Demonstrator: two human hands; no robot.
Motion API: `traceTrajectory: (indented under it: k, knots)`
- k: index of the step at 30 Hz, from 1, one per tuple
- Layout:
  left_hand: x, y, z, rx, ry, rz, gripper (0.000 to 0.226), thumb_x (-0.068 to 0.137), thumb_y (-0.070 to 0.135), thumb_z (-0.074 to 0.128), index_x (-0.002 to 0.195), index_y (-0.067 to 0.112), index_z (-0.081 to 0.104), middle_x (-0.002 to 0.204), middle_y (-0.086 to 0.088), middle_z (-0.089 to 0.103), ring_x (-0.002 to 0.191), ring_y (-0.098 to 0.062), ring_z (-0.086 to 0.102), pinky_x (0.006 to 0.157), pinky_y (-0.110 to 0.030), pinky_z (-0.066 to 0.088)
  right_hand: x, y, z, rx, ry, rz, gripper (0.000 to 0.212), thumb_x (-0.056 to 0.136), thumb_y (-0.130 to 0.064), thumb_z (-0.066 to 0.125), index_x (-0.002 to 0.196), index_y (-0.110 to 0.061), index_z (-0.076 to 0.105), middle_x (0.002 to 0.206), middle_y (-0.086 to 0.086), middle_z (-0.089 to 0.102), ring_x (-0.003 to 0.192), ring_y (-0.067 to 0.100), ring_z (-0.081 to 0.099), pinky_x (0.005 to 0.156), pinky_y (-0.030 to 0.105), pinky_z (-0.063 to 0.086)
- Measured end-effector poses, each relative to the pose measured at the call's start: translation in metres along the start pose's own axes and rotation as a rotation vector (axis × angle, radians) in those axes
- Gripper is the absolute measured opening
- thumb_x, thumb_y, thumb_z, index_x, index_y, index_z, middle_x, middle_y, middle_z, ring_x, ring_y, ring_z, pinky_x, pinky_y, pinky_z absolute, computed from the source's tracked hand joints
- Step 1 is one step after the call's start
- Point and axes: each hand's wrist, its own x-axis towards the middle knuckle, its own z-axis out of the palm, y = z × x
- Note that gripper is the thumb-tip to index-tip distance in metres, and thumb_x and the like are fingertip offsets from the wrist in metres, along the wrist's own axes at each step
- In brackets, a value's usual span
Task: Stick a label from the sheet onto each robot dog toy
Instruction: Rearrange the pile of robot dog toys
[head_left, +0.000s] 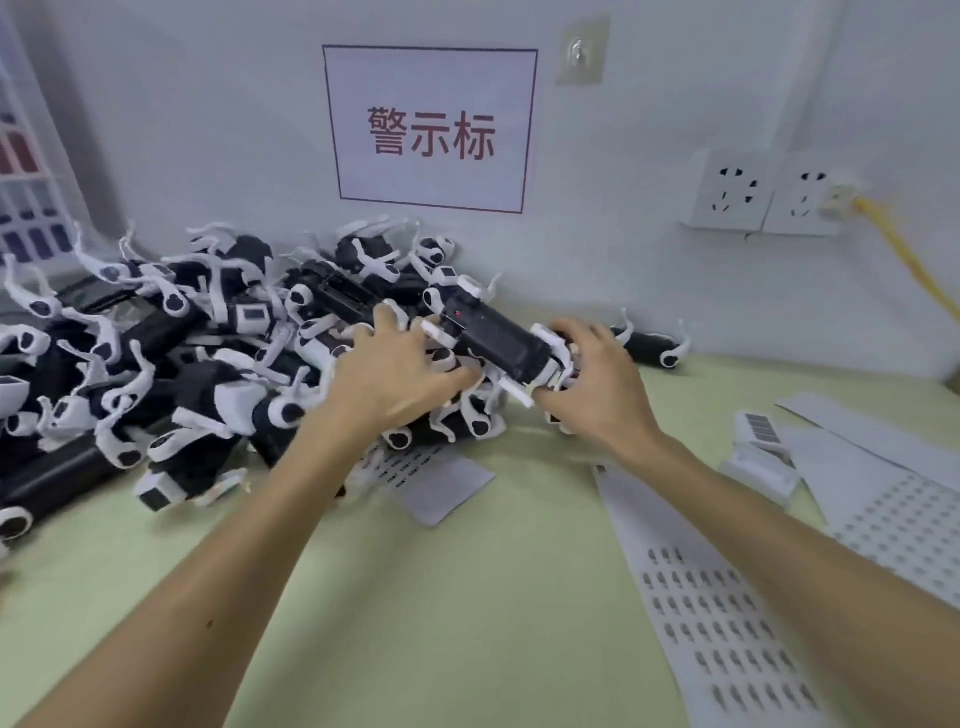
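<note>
From the head camera, the only view, both bare forearms reach forward over the pale green desk (415, 597) toward a black-and-white plastic robot dog toy (501, 343), which lies belly-up and tilted at the right edge of a large heap of identical black-and-white robot dog toys (171, 364) filling the nine to eleven o'clock part of the desk. It is probably turned this way so the flat black underside faces up as a surface for a label. The left hand (400, 371) lies palm down with fingers spread, fingertips touching the toy's near end and the dogs under it, seemingly steadying it rather than closing round it. The right hand (597, 387) curls its fingers round the toy's white legs at the other end, holding it. A long white sheet of small dark labels (722, 623) lies at about four o'clock, close to the right forearm, likely kept there for a short reach; no label shows on either hand's fingers, though blur makes that uncertain. One more black-and-white dog (649, 345) lies apart at one o'clock, perhaps already done. A smaller white printed slip (441, 488) sits just below the heap.
</note>
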Motion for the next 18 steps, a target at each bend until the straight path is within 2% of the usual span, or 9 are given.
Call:
traceTrajectory:
  k: [1, 5, 8, 9, 10, 11, 13, 16, 18]
  knots:
    - [-0.003, 0.011, 0.003, -0.009, 0.011, 0.013, 0.058, 0.086, 0.075, 0.055, 0.098, 0.018, 0.051, 0.136, -0.016, 0.039, 0.124, -0.043, 0.044, 0.089, -0.049, 0.044, -0.004, 0.006, -0.008, 0.005, 0.008, 0.010, 0.060, 0.064, -0.027, 0.074, 0.123, -0.028, 0.060, 0.111, 0.000, 0.058, 0.097, 0.022, 0.058, 0.078, 0.036, 0.048]
    - [-0.017, 0.047, 0.014, -0.107, 0.045, 0.055, 0.068, 0.086, 0.077, 0.054, 0.128, 0.023, 0.055, 0.148, -0.011, 0.033, 0.134, -0.040, 0.037, 0.084, -0.046, 0.037, -0.019, 0.027, -0.034, -0.003, 0.037, 0.067, 0.063, 0.070, -0.021, 0.079, 0.129, -0.028, 0.059, 0.114, -0.002, 0.058, 0.096, 0.017, 0.058, 0.079, 0.032, 0.046]
    - [-0.028, 0.062, 0.020, -0.254, 0.077, 0.072, 0.058, 0.086, 0.068, 0.058, 0.132, 0.032, 0.060, 0.155, -0.005, 0.032, 0.139, -0.036, 0.033, 0.088, -0.042, 0.033, -0.026, 0.034, -0.051, 0.067, -0.037, 0.074, 0.046, 0.075, -0.019, 0.080, 0.114, -0.031, 0.059, 0.106, -0.006, 0.054, 0.090, 0.016, 0.054, 0.076, 0.018, 0.049]
    - [-0.030, 0.064, 0.018, -0.321, 0.075, 0.061, 0.052, 0.088, 0.061, 0.061, 0.134, 0.035, 0.062, 0.157, -0.003, 0.032, 0.141, -0.036, 0.032, 0.094, -0.042, 0.036, -0.029, 0.035, -0.056, 0.064, -0.109, 0.073, 0.049, 0.077, -0.021, 0.080, 0.120, -0.028, 0.058, 0.113, -0.006, 0.053, 0.096, 0.015, 0.053, 0.081, 0.020, 0.052]
    - [-0.031, 0.064, 0.014, -0.393, 0.055, 0.036, 0.050, 0.090, 0.053, 0.063, 0.138, 0.037, 0.061, 0.159, -0.003, 0.031, 0.143, -0.035, 0.033, 0.103, -0.045, 0.038, -0.031, 0.035, -0.062, 0.042, -0.185, 0.080, 0.064, 0.078, -0.025, 0.081, 0.135, -0.026, 0.052, 0.127, -0.006, 0.052, 0.108, 0.016, 0.054, 0.092, 0.029, 0.053]
    - [-0.030, 0.063, 0.009, -0.461, 0.021, 0.002, 0.053, 0.092, 0.045, 0.063, 0.144, 0.036, 0.057, 0.161, -0.004, 0.030, 0.145, -0.034, 0.034, 0.111, -0.047, 0.038, -0.035, 0.035, -0.068, 0.011, -0.241, 0.095, 0.085, 0.079, -0.030, 0.082, 0.151, -0.027, 0.039, 0.145, -0.006, 0.046, 0.126, 0.017, 0.051, 0.103, 0.039, 0.049]
    - [-0.027, 0.060, -0.004, -0.511, -0.067, -0.060, 0.060, 0.095, 0.029, 0.055, 0.154, 0.028, 0.047, 0.162, -0.008, 0.030, 0.144, -0.036, 0.039, 0.115, -0.051, 0.037, -0.042, 0.030, -0.079, -0.040, -0.268, 0.112, 0.108, 0.076, -0.038, 0.083, 0.161, -0.030, 0.016, 0.164, -0.007, 0.027, 0.145, 0.017, 0.036, 0.112, 0.047, 0.040]
    - [-0.034, 0.062, -0.019, -0.393, -0.132, -0.072, 0.061, 0.095, 0.018, 0.044, 0.157, 0.023, 0.042, 0.154, -0.013, 0.041, 0.129, -0.043, 0.054, 0.108, -0.054, 0.047, -0.056, 0.023, -0.091, -0.050, -0.192, 0.077, 0.102, 0.076, -0.035, 0.083, 0.159, -0.031, 0.024, 0.162, -0.006, 0.028, 0.146, 0.016, 0.035, 0.114, 0.044, 0.037]
    - [-0.047, 0.065, -0.021, -0.280, -0.071, -0.066, 0.054, 0.099, 0.021, 0.044, 0.154, 0.023, 0.046, 0.156, -0.012, 0.040, 0.129, -0.038, 0.053, 0.105, -0.052, 0.048, -0.065, 0.016, -0.091, -0.014, -0.157, 0.037, 0.091, 0.076, -0.031, 0.083, 0.153, -0.031, 0.034, 0.155, -0.008, 0.037, 0.139, 0.015, 0.042, 0.111, 0.041, 0.039]
